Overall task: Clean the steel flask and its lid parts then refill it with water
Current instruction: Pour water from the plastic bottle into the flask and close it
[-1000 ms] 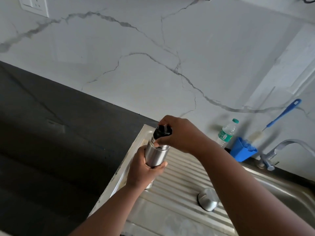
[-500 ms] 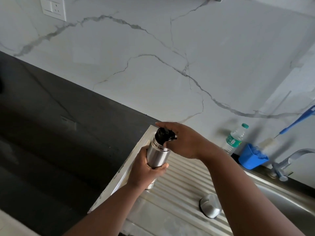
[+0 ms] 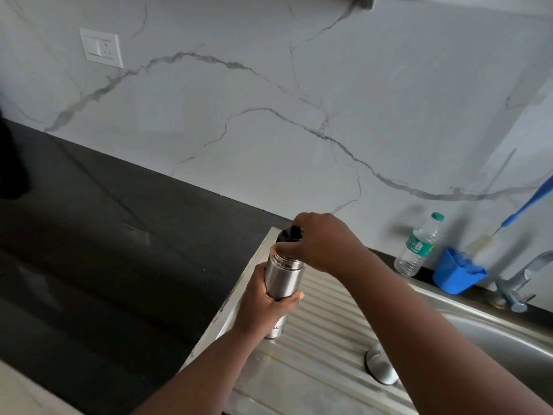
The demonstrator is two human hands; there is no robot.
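The steel flask (image 3: 282,277) stands upright on the ribbed steel drainboard (image 3: 326,322) near its left edge. My left hand (image 3: 263,304) grips the flask's body around the middle. My right hand (image 3: 320,244) comes from above and grips the black inner stopper (image 3: 288,233) at the flask's mouth; its fingers hide most of the stopper. A steel outer cap (image 3: 381,368) lies upside down on the drainboard, partly behind my right forearm.
A sink bowl (image 3: 508,333) with a tap (image 3: 520,280) lies to the right. By the marble wall stand a plastic water bottle (image 3: 419,245) and a blue holder (image 3: 456,272) with a blue-handled bottle brush (image 3: 520,209). A dark countertop (image 3: 104,235) stretches to the left.
My right hand has turned on the black stopper, its fingers now further round the top. The camera view has shifted, showing more wall; the flask stays in my left hand.
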